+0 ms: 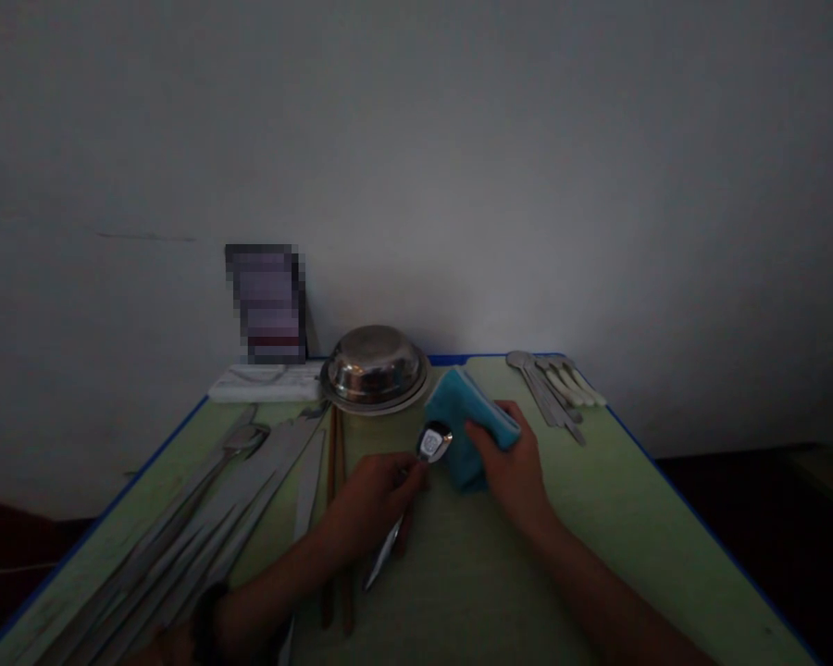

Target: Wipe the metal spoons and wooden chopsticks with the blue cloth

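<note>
My left hand [375, 499] is closed around the handle of a metal spoon [433, 443], whose shiny bowl points up and away above the table. My right hand [514, 467] grips a folded blue cloth [468, 421] just right of the spoon's bowl, and the cloth touches or nearly touches the bowl. Both hands are over the middle of a pale green table [597, 518] with a blue edge.
An upturned steel bowl [375, 365] on a plate stands at the back. Several long metal utensils [201, 518] lie at the left, with brown chopsticks [337, 481] beside them. More spoons [555, 384] lie at the back right. A white slab [264, 381] and a blurred box [267, 301] stand by the wall.
</note>
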Motion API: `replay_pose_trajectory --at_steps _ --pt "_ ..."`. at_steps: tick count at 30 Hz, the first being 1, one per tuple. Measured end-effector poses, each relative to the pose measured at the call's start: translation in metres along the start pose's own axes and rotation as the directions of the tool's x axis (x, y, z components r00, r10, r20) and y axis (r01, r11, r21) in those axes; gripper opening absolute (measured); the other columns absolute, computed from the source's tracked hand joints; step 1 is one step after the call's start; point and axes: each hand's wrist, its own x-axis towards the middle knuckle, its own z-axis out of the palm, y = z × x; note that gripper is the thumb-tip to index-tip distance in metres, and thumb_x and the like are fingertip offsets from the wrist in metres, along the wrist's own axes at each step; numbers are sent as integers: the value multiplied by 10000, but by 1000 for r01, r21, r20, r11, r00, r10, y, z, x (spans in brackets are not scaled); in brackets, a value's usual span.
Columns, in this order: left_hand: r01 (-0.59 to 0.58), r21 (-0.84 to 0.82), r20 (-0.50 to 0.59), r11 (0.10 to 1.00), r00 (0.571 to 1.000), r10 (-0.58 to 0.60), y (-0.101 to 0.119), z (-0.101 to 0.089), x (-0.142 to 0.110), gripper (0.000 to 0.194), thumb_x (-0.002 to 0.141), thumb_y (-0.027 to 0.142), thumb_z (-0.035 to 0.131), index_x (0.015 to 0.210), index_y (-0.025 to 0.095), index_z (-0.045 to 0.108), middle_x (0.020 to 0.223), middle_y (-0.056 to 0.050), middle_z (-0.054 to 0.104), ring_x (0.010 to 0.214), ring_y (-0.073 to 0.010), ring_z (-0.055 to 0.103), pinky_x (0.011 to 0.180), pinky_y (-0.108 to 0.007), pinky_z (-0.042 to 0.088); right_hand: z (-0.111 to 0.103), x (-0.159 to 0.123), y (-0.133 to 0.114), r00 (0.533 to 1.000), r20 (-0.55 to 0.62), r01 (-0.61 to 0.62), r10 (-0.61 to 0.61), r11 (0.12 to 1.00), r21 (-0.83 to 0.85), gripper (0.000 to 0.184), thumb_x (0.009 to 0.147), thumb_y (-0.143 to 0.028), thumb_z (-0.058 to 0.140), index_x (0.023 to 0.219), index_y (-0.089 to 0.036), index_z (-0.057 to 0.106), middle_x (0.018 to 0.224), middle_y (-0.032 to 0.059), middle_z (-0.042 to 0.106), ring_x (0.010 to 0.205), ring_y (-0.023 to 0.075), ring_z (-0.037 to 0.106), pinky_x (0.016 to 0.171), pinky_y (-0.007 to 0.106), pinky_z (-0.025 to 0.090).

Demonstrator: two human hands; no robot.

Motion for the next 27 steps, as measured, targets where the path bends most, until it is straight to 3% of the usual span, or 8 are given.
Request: replay_pose_trajectory --at_steps 2,3,7,9,11,16,23,27 --pt "-15 1 6 1000 1000 15 0 1 -1 353 859 420 373 713 176 583 362 64 522 355 -141 534 465 -213 383 -4 0 -4 994 -68 84 -84 996 -10 171 733 -306 588 822 -203 484 703 -33 504 629 126 480 578 247 395" --pt "-25 1 9 1000 1000 25 -1 1 -1 345 861 411 371 716 179 582 355 68 517 359 -141 536 480 -214 391 -5 -1 -5 991 -30 128 -128 992 -7 176 739 -310 587 838 -205 487 729 -25 510 650 129 486 593 249 399" --pt "-63 21 10 998 998 62 -5 0 0 292 844 356 403 674 184 567 414 47 569 426 -154 572 503 -216 391 -3 -6 -2 930 305 180 -205 978 108 209 850 -376 418 861 -200 531 822 22 533 751 149 511 680 278 410" --pt "-77 40 11 996 997 77 -6 -1 0 288 829 327 421 621 182 556 449 26 595 467 -163 587 500 -216 382 2 -5 4 951 279 83 -133 980 182 260 877 -393 343 826 -201 512 777 14 515 718 142 510 670 282 413" --pt "-96 54 21 994 995 95 -5 -2 0 288 824 316 424 617 179 570 467 19 604 489 -166 590 499 -215 378 5 -3 9 972 231 -3 -41 983 185 208 832 -414 445 824 -208 470 731 -12 488 653 128 494 616 268 411" --pt "-150 72 74 986 987 145 -3 -4 -3 328 840 320 404 633 169 609 428 30 554 443 -148 540 475 -212 361 6 2 15 947 310 -85 84 996 -11 440 626 -455 692 893 -206 446 774 -9 535 684 145 522 595 268 409" --pt "-186 16 140 982 973 182 -8 -3 -2 342 885 350 376 659 177 565 445 46 531 430 -114 515 481 -189 380 -1 -2 -2 909 417 104 -17 977 -187 307 788 -470 518 665 -189 511 585 -34 485 546 114 433 517 251 313" --pt "-215 -35 211 976 953 217 -5 -4 -4 314 891 372 385 710 174 549 519 39 564 472 -104 521 474 -176 375 -2 -3 -2 959 273 126 -70 974 -191 278 814 -437 494 709 -182 528 633 -21 516 591 124 454 557 253 330"
